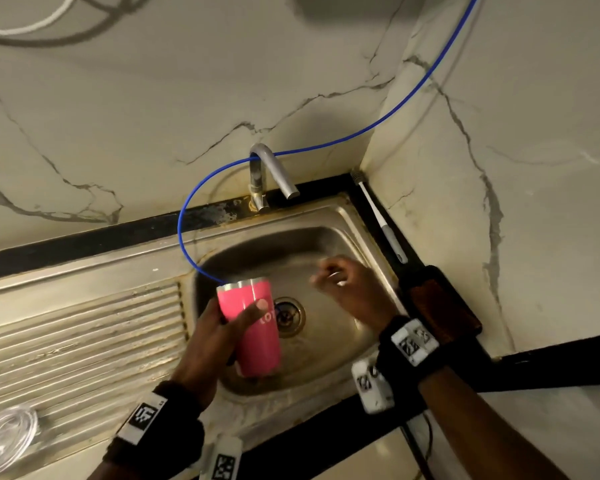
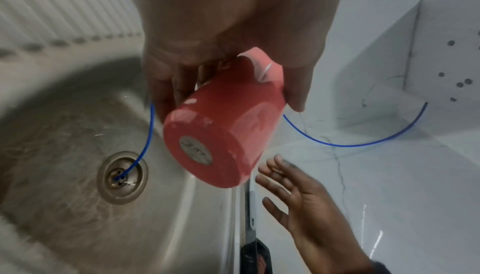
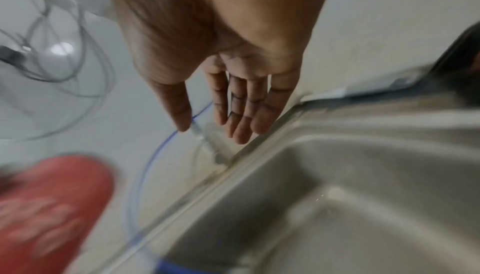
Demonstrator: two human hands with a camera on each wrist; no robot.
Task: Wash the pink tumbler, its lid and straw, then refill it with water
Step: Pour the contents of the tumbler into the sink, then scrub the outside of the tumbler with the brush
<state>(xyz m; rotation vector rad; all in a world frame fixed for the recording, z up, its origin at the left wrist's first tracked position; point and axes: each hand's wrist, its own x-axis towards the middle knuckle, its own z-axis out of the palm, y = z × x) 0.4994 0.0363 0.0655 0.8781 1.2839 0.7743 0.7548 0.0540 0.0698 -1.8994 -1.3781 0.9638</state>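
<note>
Pink tumbler (image 1: 255,323) is held lidless over the steel sink basin (image 1: 329,355), gripped round its body by the left hand (image 1: 219,337), fingers and thumb wrapped about the wall. Its steel rim points toward the back wall and its base toward the near edge of the sink. A blue tube (image 1: 187,216) is seen looping down from the wall, passing under the bend of the tap (image 1: 274,171) and disappearing behind the tumbler's rim. In the left wrist view its free end is seen lying at the drain (image 2: 122,177), below and to one side of the tumbler's base.

The right hand (image 1: 350,289) is held above the right half of the basin, apart from the tumbler, fingers straight and slightly spread, nothing gripped; it is blurred. Open room is left between it and the tumbler, over the drain.

A white-handled brush (image 1: 381,220) is laid along the sink's right edge in the wall corner. The ribbed draining board (image 1: 84,337) is seen to the left of the basin, with a clear ring-shaped plastic object (image 1: 7,434) at its near left corner.
</note>
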